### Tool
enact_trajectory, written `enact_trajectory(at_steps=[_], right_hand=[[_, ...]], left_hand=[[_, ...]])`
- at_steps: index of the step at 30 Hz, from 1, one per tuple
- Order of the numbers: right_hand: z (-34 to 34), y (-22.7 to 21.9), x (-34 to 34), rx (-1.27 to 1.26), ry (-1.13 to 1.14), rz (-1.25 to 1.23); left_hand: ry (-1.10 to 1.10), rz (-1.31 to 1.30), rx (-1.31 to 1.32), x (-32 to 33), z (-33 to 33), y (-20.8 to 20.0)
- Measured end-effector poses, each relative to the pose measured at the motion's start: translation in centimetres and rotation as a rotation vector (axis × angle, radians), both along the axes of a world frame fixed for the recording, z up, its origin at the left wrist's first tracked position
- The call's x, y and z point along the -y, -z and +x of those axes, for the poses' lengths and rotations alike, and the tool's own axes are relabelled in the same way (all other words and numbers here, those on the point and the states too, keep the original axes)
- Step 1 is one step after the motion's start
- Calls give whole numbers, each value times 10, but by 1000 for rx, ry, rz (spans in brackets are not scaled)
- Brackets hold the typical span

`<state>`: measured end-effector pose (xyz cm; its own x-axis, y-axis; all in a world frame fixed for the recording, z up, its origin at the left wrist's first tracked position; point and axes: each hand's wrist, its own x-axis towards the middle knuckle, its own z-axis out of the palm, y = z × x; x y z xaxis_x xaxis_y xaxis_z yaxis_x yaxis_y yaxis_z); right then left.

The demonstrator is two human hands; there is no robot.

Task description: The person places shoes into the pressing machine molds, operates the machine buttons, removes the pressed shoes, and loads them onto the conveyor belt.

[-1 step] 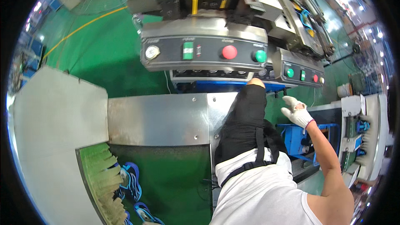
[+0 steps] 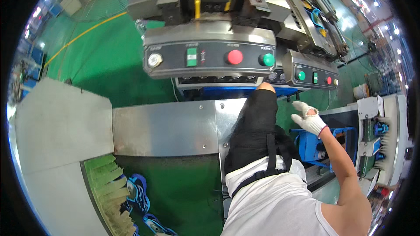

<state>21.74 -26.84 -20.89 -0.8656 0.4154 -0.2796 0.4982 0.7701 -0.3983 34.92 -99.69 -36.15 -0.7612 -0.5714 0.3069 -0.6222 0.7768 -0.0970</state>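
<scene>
My right hand (image 2: pixel 308 118) wears a white knitted glove with a torn opening that bares some skin. Its fingers are apart and nothing is in them. It hangs in the air to the right of my knee, above a blue wheeled frame (image 2: pixel 308 146). The closest machine part is a small control panel (image 2: pixel 308 70) with green and red buttons, which the hand does not touch. In front of me is a larger control panel (image 2: pixel 210 59) with a red button (image 2: pixel 235 57) and a green button (image 2: pixel 267 60). My left hand is out of the picture.
A metal ledge (image 2: pixel 164 131) runs left from my legs to a pale housing (image 2: pixel 61 122). Blue sports shoes (image 2: pixel 140 194) lie on a green belt (image 2: pixel 188 192) beside a bristle curtain (image 2: pixel 107 188). Another conveyor with shoes (image 2: pixel 381 129) stands at right. Metal machinery (image 2: pixel 214 0) rises ahead.
The whole view has shifted slightly, so the panels and my right hand appear a little farther left. The right hand keeps its open shape.
</scene>
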Motion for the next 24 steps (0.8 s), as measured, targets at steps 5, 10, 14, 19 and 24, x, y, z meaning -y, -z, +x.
enact_trajectory(at_steps=[5,10,14,19,24], right_hand=[[-34,-17,26,-172,-230,-220],[-86,1,95,-315,-650,-409],[-46,-49,81,-346,-497,-344],[11,-37,48,-265,-246,-322],[44,0,35,-125,-214,-292]], left_hand=[[-105,429,132,-117,-49,-55],[75,640,98,-125,-85,-10],[16,362,46,-125,-76,-63],[-244,437,89,-70,11,-30],[-243,457,321,-69,1,-46]])
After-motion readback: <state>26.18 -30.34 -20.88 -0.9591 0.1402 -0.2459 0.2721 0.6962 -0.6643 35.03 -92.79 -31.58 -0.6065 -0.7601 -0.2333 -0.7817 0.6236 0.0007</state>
